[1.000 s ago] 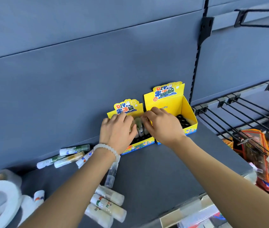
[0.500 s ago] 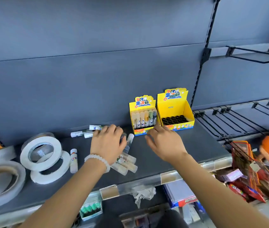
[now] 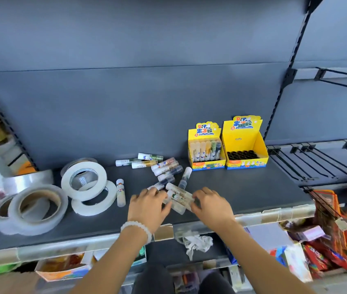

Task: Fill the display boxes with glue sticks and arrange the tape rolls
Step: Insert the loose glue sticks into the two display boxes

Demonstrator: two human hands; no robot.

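Tape rolls (image 3: 83, 182) are stacked well left of the glue sticks (image 3: 178, 199), untouched. Sticks lie near the shelf front, pinched between left hand (image 3: 148, 205) and right hand (image 3: 210, 205). Light, rigid, smooth tubes, judged prone to rolling; best gripped mid-barrel. Display boxes (image 3: 245, 143) stand behind-right

Matt dark grey shelf (image 3: 242, 194), smooth and unreflective, under matt grey back panels (image 3: 147, 113). Glossy printed yellow cardboard display boxes (image 3: 245, 145) stand at two o'clock. Glue sticks (image 3: 166, 166) in clear and frosted plastic with printed paper labels lie scattered at centre. At nine o'clock, white matt paper tape rolls (image 3: 83, 181) on cardboard cores; a shiny clear tape roll (image 3: 27, 180) behind. A bracelet (image 3: 136, 227) of smooth milky beads. Crumpled white paper (image 3: 196, 244) at six o'clock.
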